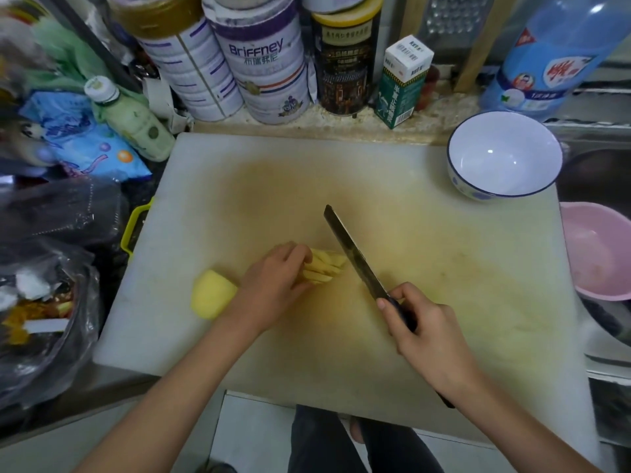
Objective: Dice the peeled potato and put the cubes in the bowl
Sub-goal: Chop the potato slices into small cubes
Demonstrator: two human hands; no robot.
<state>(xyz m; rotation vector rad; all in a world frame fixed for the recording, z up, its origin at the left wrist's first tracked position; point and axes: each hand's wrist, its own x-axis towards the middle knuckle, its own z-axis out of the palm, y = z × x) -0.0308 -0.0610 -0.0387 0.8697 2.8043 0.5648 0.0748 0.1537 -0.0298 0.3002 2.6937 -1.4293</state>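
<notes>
A bundle of yellow potato strips (326,268) lies on the white cutting board (426,250). My left hand (273,285) holds the strips together, fingers curled over their left end. My right hand (423,329) grips the dark handle of a knife (351,250), whose blade runs just right of the strips, its tip pointing away from me. An uncut peeled potato half (211,298) sits on the board left of my left wrist. The white bowl with a blue rim (505,155) stands empty at the board's far right corner.
Tins (263,63), a carton (403,80) and a blue bottle (553,52) line the back wall. A small bottle (133,121) and bags (51,285) crowd the left side. A pink basin (601,254) sits in the sink at right.
</notes>
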